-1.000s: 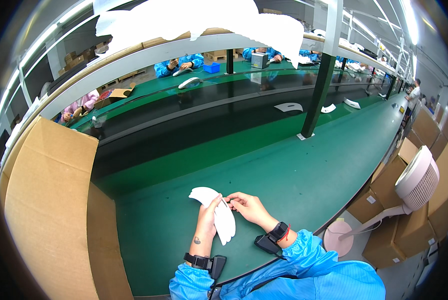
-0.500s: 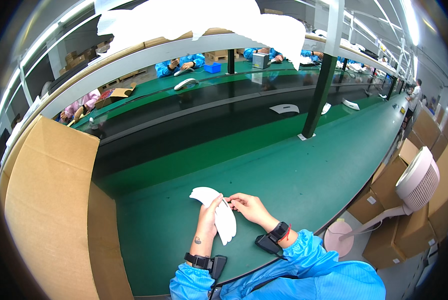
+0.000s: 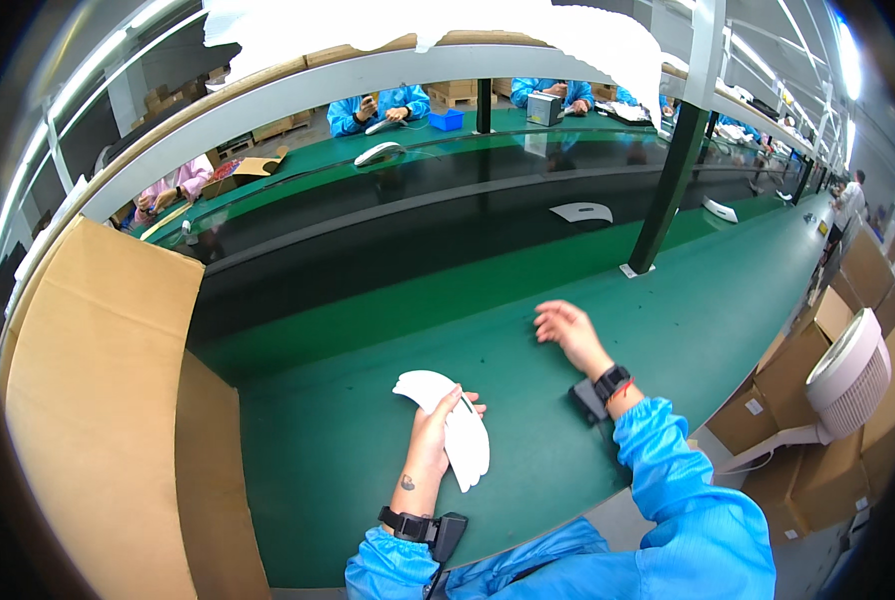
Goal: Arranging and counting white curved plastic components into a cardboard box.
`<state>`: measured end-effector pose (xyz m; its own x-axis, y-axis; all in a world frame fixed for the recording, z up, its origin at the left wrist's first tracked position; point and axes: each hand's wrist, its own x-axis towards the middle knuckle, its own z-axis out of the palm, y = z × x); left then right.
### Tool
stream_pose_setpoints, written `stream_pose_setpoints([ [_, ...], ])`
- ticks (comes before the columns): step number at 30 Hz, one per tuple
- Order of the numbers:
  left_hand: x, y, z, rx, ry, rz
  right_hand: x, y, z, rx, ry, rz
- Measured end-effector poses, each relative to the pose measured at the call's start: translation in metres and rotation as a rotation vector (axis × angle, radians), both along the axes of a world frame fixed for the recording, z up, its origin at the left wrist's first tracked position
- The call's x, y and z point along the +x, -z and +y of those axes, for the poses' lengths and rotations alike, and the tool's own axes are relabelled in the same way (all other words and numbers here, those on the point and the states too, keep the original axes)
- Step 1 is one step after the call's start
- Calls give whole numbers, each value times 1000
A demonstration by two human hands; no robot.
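Note:
A white curved plastic piece (image 3: pixel 467 440) with a scalloped edge rests in my left hand (image 3: pixel 431 438), the thumb across its front and the fingertips showing at its right side. It is held just over the green tabletop (image 3: pixel 348 500). My right hand (image 3: pixel 566 328) is farther off to the right, above the table and apart from the piece. Its fingers are loosely bent and a little blurred, with nothing seen in them.
A tall cardboard box (image 3: pixel 98 400) stands on my left. Beyond the table a dark conveyor belt (image 3: pixel 448 225) carries a similar white piece (image 3: pixel 584 212). A green post (image 3: pixel 665 190) rises at right. Near cartons stands a pink fan (image 3: pixel 848 375). Co-workers in blue sleeves (image 3: pixel 380 107) sit across.
My right hand has let go of the white piece's edge and moved away, forward and to the right. My left hand still holds the piece.

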<state>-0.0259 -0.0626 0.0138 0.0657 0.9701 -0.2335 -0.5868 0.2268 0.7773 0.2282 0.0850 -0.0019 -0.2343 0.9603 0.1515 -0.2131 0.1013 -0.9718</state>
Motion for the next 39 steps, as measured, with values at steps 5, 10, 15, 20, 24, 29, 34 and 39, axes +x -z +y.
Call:
stream_pose_setpoints([
  [5, 3, -3, 1, -16, 2, -6, 58, 13, 70, 91, 437, 38],
  [10, 2, -3, 0, -37, -6, -6, 68, 16, 104, 100, 515, -94],
  [15, 2, -2, 0, -33, -11, 23, 67, 10, 123, 92, 582, -116],
  [20, 3, -3, 2, -36, -7, 19, 77, 10, 144, 115, 634, -121],
  [24, 1, -2, 1, -48, -17, -3, 71, 10, 157, 151, 640, -91],
  [29, 2, -2, 2, -43, -17, 9, 71, 8, 170, 172, 690, -169],
  [34, 4, -3, 5, -26, -43, 10, 64, 7, 183, 218, 710, -625],
  [39, -1, 2, 8, -7, -24, -17, 52, 13, 207, 164, 600, -847],
])
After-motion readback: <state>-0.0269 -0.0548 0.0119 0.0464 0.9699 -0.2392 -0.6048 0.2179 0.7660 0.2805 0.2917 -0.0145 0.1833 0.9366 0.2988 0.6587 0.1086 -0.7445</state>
